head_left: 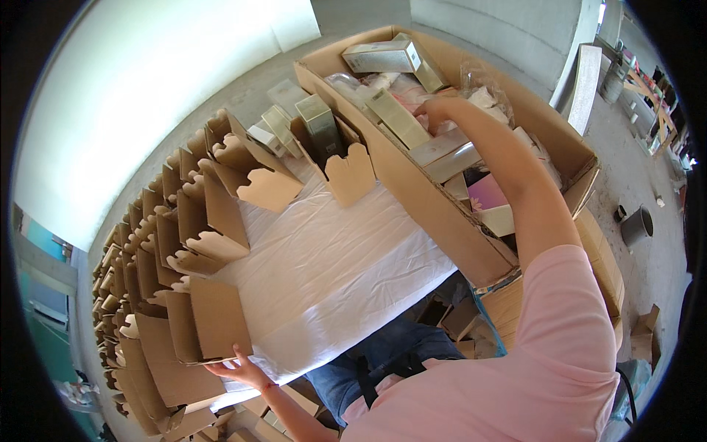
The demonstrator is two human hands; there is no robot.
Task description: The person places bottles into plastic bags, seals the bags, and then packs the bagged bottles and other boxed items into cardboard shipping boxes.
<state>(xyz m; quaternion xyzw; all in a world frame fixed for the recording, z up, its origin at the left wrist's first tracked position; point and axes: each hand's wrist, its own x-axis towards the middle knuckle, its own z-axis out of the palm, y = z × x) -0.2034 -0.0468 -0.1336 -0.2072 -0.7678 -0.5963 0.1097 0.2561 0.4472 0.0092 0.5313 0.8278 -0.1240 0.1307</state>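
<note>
At the lower left, my left hand (241, 370) grips the lower edge of a small open cardboard box (219, 315), thumb up against its side and fingers along the bottom. My right arm reaches across into a large carton (442, 214) at the upper right. Inside it, my right hand (437, 112) is beside a long pale-green box (398, 119); its fingertips are partly hidden, so I cannot make out a grip. Silvery boxes (445, 153), a purple box (486, 193) and clear plastic wrapping lie around it in the carton.
Rows of open cardboard boxes (158, 232) stand along the left. Another open box (349, 173) holds a dark green box (321, 127), with pale boxes (278, 127) behind it. A white cloth (324, 254) covers the table. A dark bucket (636, 225) stands on the floor at right.
</note>
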